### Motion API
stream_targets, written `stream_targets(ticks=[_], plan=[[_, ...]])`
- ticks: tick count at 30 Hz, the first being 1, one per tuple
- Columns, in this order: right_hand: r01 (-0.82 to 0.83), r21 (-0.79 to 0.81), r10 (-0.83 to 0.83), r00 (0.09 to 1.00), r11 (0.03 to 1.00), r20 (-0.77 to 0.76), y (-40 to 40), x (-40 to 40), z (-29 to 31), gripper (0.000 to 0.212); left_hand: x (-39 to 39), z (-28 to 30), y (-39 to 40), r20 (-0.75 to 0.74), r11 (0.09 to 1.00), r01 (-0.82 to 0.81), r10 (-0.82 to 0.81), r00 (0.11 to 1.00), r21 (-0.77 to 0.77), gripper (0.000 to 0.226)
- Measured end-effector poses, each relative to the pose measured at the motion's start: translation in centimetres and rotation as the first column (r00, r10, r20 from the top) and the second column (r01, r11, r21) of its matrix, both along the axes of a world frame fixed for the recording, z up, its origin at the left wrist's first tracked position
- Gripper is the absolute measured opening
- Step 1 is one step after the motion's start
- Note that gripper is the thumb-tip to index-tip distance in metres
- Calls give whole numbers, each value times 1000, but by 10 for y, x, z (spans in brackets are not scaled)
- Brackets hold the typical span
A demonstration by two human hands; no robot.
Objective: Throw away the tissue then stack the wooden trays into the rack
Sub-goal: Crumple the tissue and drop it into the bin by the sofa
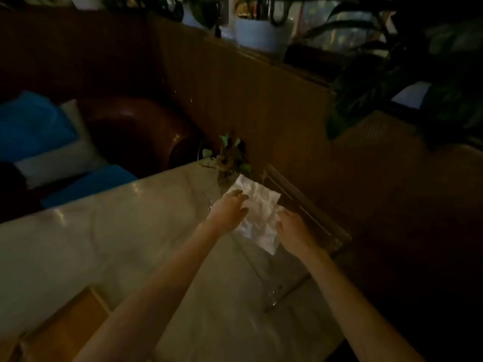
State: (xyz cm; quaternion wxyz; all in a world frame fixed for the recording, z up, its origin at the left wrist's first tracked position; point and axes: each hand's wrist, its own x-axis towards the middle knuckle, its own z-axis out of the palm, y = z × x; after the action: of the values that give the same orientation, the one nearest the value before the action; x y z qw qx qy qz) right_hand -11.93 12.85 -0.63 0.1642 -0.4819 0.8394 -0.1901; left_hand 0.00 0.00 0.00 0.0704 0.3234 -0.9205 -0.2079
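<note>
A crumpled white tissue (257,214) lies spread on the pale table (117,244), near its far right edge. My left hand (230,209) rests its fingers on the tissue's left side. My right hand (292,231) touches the tissue's right edge, fingers curled over it. One wooden tray (62,333) shows at the table's near left corner, partly cut off by the frame. The scene is dim, and no rack can be made out.
A small vase of flowers (230,158) stands just behind the tissue. A dark slatted frame (300,202) runs along the table's right edge. Brown bench seating (136,131) with blue and white cushions (39,131) lies to the left. Potted plants (258,32) sit on the wooden partition behind.
</note>
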Motion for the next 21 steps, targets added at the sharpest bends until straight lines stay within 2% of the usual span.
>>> stream_targets(ticks=[1,3,5,8,10,13,17,21], plan=[[10,-3,-10,999,1000,48,2,-1,-9,32,-1,-7,1,93,1000,14,-14,996,-5,42],[4,-23,-2,996,1000,85,6,-3,-27,39,-3,-22,1,135,999,28,-30,990,17,40],[2,-55,2,997,998,72,8,-5,-40,36,0,-29,1,64,999,-26,23,998,48,35],[44,-131,-47,999,990,-17,7,-6,-48,28,1,-26,2,-84,995,-97,96,992,-5,27],[44,-162,-60,994,986,-96,4,-5,-49,21,3,-24,1,-97,992,-115,110,989,-55,25],[40,-166,-67,985,985,-159,0,-6,-43,15,6,-17,4,-16,991,-106,105,994,-84,23],[97,-208,-108,993,973,-44,-7,-7,-17,20,10,-2,10,-87,981,-194,192,977,-13,19],[24,-348,-15,999,937,30,-17,6,20,15,32,30,6,-222,966,-258,245,944,-31,17]])
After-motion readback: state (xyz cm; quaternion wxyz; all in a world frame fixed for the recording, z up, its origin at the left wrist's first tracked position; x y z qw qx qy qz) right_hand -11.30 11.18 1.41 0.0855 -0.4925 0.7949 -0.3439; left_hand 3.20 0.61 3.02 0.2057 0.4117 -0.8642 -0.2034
